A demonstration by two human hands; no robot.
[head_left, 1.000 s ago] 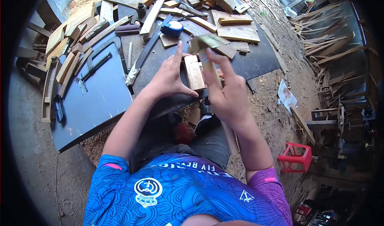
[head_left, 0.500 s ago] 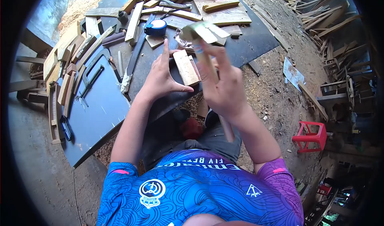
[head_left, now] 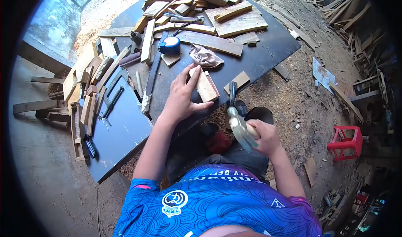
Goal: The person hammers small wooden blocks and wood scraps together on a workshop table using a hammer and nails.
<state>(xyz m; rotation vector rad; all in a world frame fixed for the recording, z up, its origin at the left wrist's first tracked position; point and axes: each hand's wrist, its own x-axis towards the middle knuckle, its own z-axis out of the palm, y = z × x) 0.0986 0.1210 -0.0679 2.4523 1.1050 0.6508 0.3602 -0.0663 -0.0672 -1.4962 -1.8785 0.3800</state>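
My left hand [head_left: 184,95] rests on the table with its fingers and thumb at opposite ends of a small wooden block [head_left: 205,85], holding it near the front edge. A thin reddish strip shows along the block's right side. In my right hand [head_left: 267,136] is a claw hammer [head_left: 240,130], gripped by its handle and held low off the table's edge, its head partly blurred. Beyond the hammer's dark face lies a small flat piece of wood [head_left: 239,80]. A crumpled cloth [head_left: 204,56] sits just behind the block.
On the dark table [head_left: 272,48] are a blue tape measure [head_left: 169,45], a metal straightedge [head_left: 154,71], a clamp [head_left: 113,98] and a pile of wood offcuts [head_left: 180,6]. To the right, a red stool [head_left: 345,141] stands on the littered ground.
My right hand has lowered the hammer from above the block to the right, down past the table edge. My left hand has closed in on the block. The view has shifted.
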